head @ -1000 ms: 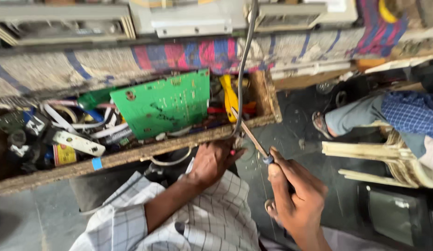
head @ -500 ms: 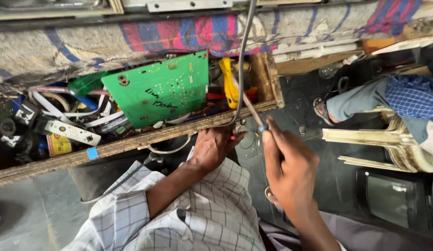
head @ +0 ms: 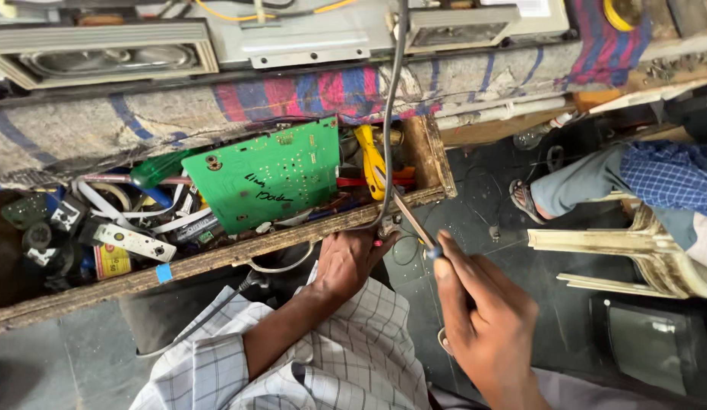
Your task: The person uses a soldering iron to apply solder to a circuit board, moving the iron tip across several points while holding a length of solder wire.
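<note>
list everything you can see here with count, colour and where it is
green printed circuit board: 1, green, lying tilted in the drawer
open wooden drawer: 1, brown, centre left, full of parts and white ribbon cables
yellow-handled tool: 1, yellow, right end of the drawer
grey cable: 1, grey, hanging from the bench top to the drawer's front corner
striped cloth: 1, red, blue and grey, over the bench edge
thin metal-tipped tool: 1, dark shaft, pointing at the drawer corner
cream plastic chair: 1, right, another person's leg and sandal beside it
left hand: at the drawer's front edge
right hand: gripping the thin tool
</note>
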